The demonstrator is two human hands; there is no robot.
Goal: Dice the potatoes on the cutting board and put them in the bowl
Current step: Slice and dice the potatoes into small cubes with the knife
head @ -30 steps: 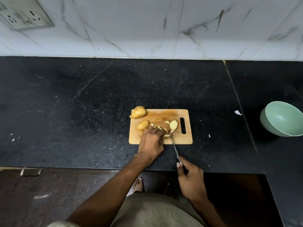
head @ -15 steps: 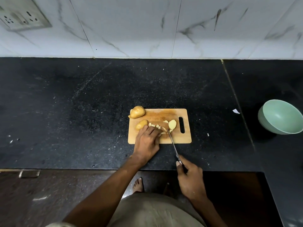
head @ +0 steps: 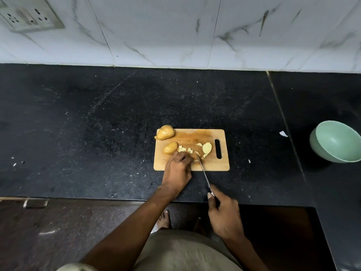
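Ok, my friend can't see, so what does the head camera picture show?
A person's right hand holds a knife over potato pieces that the left hand steadies on a wooden cutting board. A green bowl sits empty at the right.

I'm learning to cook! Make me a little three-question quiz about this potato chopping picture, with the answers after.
1. True or false: the green bowl already has potato cubes in it.
2. Which hand holds the knife? A) left hand B) right hand
3. Fill in: the potato cubes lie on the wooden ____.

Key
1. False. The bowl looks empty and sits far right of the cutting board.
2. B. The left hand rests on the board by the cut pieces.
3. Cutting board. Two larger potato pieces with skin wait at its left end.
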